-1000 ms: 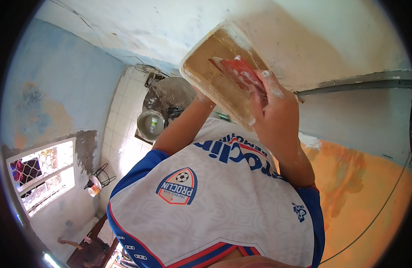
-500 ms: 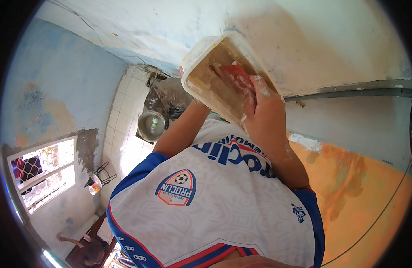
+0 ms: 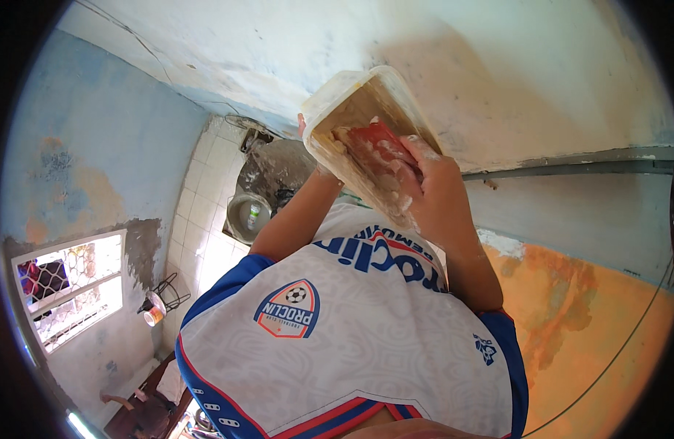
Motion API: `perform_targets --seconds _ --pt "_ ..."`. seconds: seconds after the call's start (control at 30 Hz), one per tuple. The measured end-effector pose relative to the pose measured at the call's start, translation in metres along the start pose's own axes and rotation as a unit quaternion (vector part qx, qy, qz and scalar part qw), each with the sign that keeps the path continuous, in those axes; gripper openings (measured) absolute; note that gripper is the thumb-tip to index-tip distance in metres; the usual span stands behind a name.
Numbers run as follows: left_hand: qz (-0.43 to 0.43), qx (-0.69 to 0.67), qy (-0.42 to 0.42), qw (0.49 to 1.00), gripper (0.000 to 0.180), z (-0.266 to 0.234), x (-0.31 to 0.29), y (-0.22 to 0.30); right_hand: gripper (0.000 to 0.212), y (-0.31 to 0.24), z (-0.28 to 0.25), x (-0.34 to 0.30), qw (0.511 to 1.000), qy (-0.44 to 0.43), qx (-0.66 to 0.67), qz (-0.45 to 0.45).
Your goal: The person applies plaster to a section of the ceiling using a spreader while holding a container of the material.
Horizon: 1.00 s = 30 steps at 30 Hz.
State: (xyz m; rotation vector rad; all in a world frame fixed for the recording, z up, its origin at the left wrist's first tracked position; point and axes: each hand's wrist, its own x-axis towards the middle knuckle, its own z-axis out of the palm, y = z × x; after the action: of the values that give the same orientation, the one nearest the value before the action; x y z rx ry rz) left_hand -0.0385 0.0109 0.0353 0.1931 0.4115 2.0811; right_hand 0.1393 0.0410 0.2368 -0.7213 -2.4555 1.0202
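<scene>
A rectangular whitish plastic container (image 3: pixel 329 96) smeared with pasty filler is tilted in front of my chest. My left hand (image 3: pixel 302 124) grips it from beneath on the left; most of that hand is hidden behind the container, with fingertips showing at its edge. Inside, my right hand (image 3: pixel 433 179) is closed round a red flat scraper (image 3: pixel 367 139) coated with pale paste. The scraper's blade lies against the container's inner side. White paste marks the fingers of my right hand.
A patchy wall (image 3: pixel 498 88) stands close ahead, with a grey conduit (image 3: pixel 571 160) along it. Below on the left are a round bucket (image 3: pixel 240 223) and white floor tiles (image 3: pixel 198 183). A barred window (image 3: pixel 73 285) and a person's arm (image 3: pixel 117 400) show further left.
The container has come slightly lower and nearer my body. My right hand and the red scraper have shifted left inside it, and the scraper now lies flatter, showing more paste.
</scene>
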Motion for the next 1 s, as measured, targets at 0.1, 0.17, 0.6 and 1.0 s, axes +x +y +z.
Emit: perform_targets --seconds 0.1,0.17,0.6,1.0 --pt "0.032 0.005 0.016 0.999 0.08 0.011 -0.005 0.006 0.036 -0.002 -0.01 0.007 0.997 -0.026 0.059 0.03" --pt "0.054 0.009 0.025 0.998 0.08 0.013 -0.006 0.01 0.036 -0.001 -0.013 0.011 0.994 -0.043 0.089 0.045" --pt "0.01 -0.014 0.04 0.999 0.081 -0.037 0.019 0.007 0.036 0.017 -0.006 0.044 0.987 -0.007 0.13 0.09" --pt "-0.025 -0.027 0.035 0.999 0.082 -0.043 0.018 0.012 0.039 0.02 0.041 0.037 0.999 -0.002 -0.037 -0.036"
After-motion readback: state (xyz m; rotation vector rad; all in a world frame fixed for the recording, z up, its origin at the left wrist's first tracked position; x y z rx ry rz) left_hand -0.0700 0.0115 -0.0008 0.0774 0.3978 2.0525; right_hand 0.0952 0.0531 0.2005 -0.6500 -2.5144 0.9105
